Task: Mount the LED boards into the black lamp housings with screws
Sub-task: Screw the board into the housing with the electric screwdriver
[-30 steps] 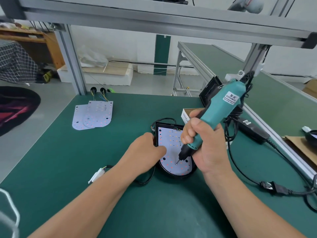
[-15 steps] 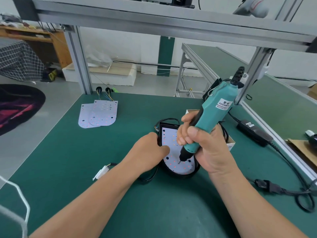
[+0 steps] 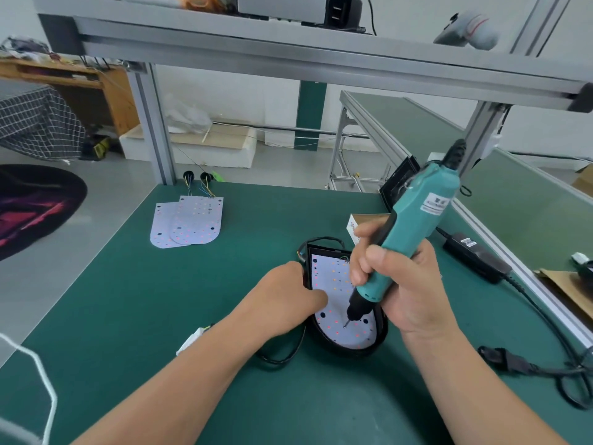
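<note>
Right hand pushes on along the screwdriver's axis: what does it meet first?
The screw under the right hand's screwdriver bit, on the LED board in the black housing. Bit seems to touch it; depth unclear.

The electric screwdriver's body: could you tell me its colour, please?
Teal; the screwdriver shows best in the head view.

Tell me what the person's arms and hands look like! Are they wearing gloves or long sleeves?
No gloves and no long sleeves. The left hand and the right hand are bare, with no rings that show. The left forearm and the right forearm are bare too, right down to the bottom of the picture, with no watch or bracelet at either wrist.
</note>
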`<state>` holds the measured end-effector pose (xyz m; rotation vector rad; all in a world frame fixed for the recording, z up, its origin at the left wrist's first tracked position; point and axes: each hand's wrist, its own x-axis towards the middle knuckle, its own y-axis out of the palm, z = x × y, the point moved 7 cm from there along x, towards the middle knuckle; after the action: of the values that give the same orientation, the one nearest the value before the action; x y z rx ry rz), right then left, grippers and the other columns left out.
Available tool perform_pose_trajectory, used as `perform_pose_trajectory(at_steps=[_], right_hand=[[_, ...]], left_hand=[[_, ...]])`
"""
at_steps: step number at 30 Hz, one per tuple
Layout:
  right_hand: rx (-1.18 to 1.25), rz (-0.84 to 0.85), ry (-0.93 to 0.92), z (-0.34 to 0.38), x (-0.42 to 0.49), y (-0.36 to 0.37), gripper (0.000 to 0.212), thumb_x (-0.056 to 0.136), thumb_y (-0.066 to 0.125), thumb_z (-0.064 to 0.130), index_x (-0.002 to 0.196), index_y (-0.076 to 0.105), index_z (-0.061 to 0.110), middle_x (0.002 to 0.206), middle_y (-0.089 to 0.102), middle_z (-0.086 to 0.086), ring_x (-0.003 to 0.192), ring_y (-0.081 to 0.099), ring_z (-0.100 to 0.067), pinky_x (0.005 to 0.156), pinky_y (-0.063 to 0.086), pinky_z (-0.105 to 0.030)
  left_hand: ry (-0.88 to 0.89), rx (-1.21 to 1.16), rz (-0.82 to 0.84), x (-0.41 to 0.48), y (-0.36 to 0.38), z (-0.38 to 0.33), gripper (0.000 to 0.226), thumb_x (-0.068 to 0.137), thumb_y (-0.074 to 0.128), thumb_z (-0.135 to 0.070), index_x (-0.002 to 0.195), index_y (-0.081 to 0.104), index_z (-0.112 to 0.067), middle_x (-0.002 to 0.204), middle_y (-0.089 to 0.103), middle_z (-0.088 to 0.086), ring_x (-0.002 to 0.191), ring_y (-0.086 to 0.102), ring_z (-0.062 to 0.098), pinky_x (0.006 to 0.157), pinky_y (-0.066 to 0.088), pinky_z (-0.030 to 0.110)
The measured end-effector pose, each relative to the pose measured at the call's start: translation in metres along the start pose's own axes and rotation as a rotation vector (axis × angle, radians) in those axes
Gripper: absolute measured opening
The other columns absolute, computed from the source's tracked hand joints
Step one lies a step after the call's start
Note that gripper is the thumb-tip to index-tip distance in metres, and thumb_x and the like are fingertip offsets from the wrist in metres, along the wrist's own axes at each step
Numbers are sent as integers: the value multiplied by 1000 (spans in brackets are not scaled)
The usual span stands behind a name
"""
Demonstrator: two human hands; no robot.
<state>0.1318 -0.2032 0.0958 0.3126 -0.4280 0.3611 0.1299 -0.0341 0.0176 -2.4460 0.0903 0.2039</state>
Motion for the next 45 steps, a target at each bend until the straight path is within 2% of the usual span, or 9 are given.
perform_pose_trajectory(at_steps=[4,10,13,16,21,24,30,36,45], right_hand=[[149,103,0,7,2,6,24,82,64,10,105,71,11,67,55,-7,62,53,-27,67,47,-36],[347,-171,62,-4,5,-11,11,99,60,21,103,65,12,71,45,3,61,49,-14,61,47,-26],[434,-314,125,-18,3,-22,14,100,61,27,99,64,13,71,44,5,61,45,-11,59,45,-23],[466,-378,132,-24,4,-26,12,97,63,25,97,62,13,72,44,4,63,45,-11,60,45,-24],[469,-381,145,-28,3,-26,11,94,65,24,95,64,13,72,45,3,62,46,-12,59,47,-25],[472,-387,162,-31,2,-23,11,93,67,24,93,66,13,73,45,3,62,46,-12,59,46,-25],[487,-405,166,-33,2,-21,12,94,67,25,89,69,15,72,46,3,62,48,-13,60,47,-25],[510,-408,131,-28,4,-27,13,99,62,23,92,67,14,72,44,4,63,48,-12,61,47,-25],[567,-436,88,-14,4,-28,12,102,59,22,94,62,12,74,42,3,64,45,-12,62,46,-24]], left_hand=[[-14,15,-25,-1,-1,2,41,75,65,-43,96,57,-9,74,54,-6,61,44,17,56,35,31],[33,-145,-90,-4,-11,-5,45,90,52,-69,78,41,-27,67,39,-8,56,34,12,57,31,32],[-45,-563,-185,1,-27,0,12,94,48,-26,91,51,-15,76,47,5,63,38,20,55,35,31],[-152,-940,-137,3,-28,8,31,98,38,12,117,60,2,90,62,11,59,58,13,52,47,22],[-171,-1201,-87,3,-25,8,25,108,39,6,120,60,7,94,78,15,68,76,14,49,55,20],[-160,-1173,-107,3,-26,9,15,112,50,-13,116,60,-3,86,81,7,59,70,11,43,48,19],[-150,-1132,17,-2,-21,0,37,108,56,-45,104,61,-9,68,61,-1,45,40,8,38,28,17],[-116,-1263,223,-9,-13,-17,26,105,40,3,123,59,5,92,73,17,59,56,13,46,43,20],[-4,-1213,360,-14,-8,-25,28,107,53,-5,113,79,3,88,63,8,63,49,10,46,36,18]])
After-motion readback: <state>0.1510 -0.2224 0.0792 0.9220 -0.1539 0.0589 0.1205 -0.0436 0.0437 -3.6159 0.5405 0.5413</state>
